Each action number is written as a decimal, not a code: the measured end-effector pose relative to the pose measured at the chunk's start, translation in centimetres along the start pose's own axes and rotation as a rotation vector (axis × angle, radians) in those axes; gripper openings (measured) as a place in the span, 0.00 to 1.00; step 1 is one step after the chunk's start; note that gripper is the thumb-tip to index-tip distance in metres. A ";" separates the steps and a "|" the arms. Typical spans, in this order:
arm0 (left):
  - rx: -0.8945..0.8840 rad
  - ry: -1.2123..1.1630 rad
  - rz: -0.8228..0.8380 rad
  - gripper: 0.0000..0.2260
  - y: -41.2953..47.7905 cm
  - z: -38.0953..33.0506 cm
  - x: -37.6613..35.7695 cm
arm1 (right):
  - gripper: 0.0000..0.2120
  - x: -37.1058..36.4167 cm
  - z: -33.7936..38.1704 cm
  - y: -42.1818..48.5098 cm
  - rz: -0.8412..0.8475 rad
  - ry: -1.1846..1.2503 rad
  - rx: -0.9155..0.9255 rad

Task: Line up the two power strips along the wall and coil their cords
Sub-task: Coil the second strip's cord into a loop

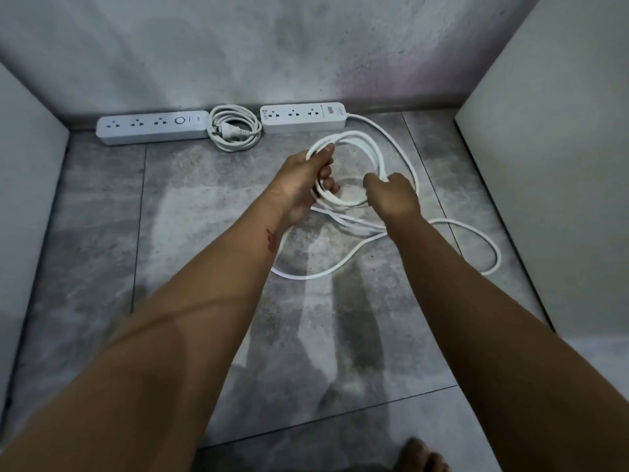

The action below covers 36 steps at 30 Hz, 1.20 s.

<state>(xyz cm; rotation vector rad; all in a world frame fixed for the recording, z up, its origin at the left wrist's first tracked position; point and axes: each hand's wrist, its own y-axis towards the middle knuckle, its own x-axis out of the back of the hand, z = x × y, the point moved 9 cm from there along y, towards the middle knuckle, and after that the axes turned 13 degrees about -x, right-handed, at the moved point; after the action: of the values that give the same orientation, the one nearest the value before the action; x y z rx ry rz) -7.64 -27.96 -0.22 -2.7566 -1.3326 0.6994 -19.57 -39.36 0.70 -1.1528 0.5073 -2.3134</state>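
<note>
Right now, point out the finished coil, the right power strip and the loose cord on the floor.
finished coil (235,128): head view, plug at centre.
right power strip (303,117): head view, top face.
loose cord (490,247): head view, outer floor loop.

Two white power strips sit end to end against the wall base. Left strip (152,127): three sockets plus a round button, lying flat, its cord (235,128) wound into a tight flat coil just beside its right end, plug resting in the middle. Right strip (304,115): three sockets, flat. Its cord (354,172) exits the right end, partly gathered into raised loops, remainder sprawled loose over the floor tiles.
</note>
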 end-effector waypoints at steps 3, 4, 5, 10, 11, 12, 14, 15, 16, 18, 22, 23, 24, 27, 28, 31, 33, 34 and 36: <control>0.006 0.032 -0.011 0.13 -0.2 -0.2 0.4 | 0.22 0.6 0.6 0.1 -0.064 -0.195 0.072; 0.013 0.054 -0.012 0.15 -0.3 -0.4 0.5 | 0.21 0.7 1.0 0.1 -0.060 -0.200 0.105; 0.023 0.073 -0.007 0.17 -0.3 -0.6 0.5 | 0.20 0.6 1.5 0.1 -0.041 -0.172 0.138; 0.061 0.125 0.023 0.20 0.4 -0.8 0.4 | 0.10 0.5 2.9 -0.4 0.053 -0.017 0.283; 0.069 0.123 0.038 0.20 0.5 -0.7 0.3 | 0.10 0.5 3.0 -0.4 0.046 -0.014 0.294; 0.081 0.113 0.057 0.19 0.6 -0.6 0.2 | 0.10 0.5 3.1 -0.5 0.029 -0.015 0.300; 0.105 0.067 0.107 0.20 0.6 -0.6 -0.1 | 0.11 0.6 2.8 -0.3 -0.019 -0.003 0.276; 0.117 0.041 0.134 0.21 0.5 -0.6 -0.3 | 0.11 0.6 2.4 0.0 -0.030 0.026 0.245; 0.130 0.024 0.158 0.22 0.3 -0.5 -0.5 | 0.12 0.6 2.1 0.2 -0.032 0.068 0.209; 0.148 0.047 0.188 0.23 -0.1 0.0 -0.7 | 0.14 0.7 1.7 0.4 -0.043 0.105 0.160; 0.149 -0.030 0.125 0.21 -0.3 0.4 -0.6 | 0.17 1.0 2.1 0.2 -0.081 -0.037 0.189; 0.152 -0.077 0.096 0.21 -0.3 0.4 -0.6 | 0.17 0.7 2.3 0.2 -0.061 -0.067 0.206; 0.154 -0.107 0.065 0.21 -0.1 0.3 -0.6 | 0.16 0.5 2.4 0.0 -0.030 -0.090 0.213; 0.121 -0.049 -0.039 0.21 0.3 0.1 0.1 | 0.16 -0.3 1.6 0.0 0.123 0.009 0.137; 0.097 0.017 -0.066 0.21 0.4 -0.1 0.5 | 0.17 -0.3 1.2 0.0 0.179 0.075 0.079; 0.006 0.231 -0.126 0.20 0.4 -0.8 1.7 | 0.22 0.6 0.5 0.2 0.269 0.210 -0.050; -0.058 0.361 -0.159 0.20 0.5 -1.3 2.1 | 0.19 1.2 0.4 0.7 0.302 0.319 -0.098; -0.086 0.414 -0.177 0.20 0.5 -1.5 2.3 | 0.16 1.1 0.3 0.8 0.326 0.378 -0.127; -0.124 0.468 -0.222 0.21 0.6 -1.6 2.4 | 0.11 0.5 0.5 0.5 0.389 0.501 -0.186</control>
<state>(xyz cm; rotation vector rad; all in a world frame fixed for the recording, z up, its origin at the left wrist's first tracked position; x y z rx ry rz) -5.23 -26.26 0.14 -2.5644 -1.5625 -0.0422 -19.25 -40.12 1.04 -0.4715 1.0448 -2.2213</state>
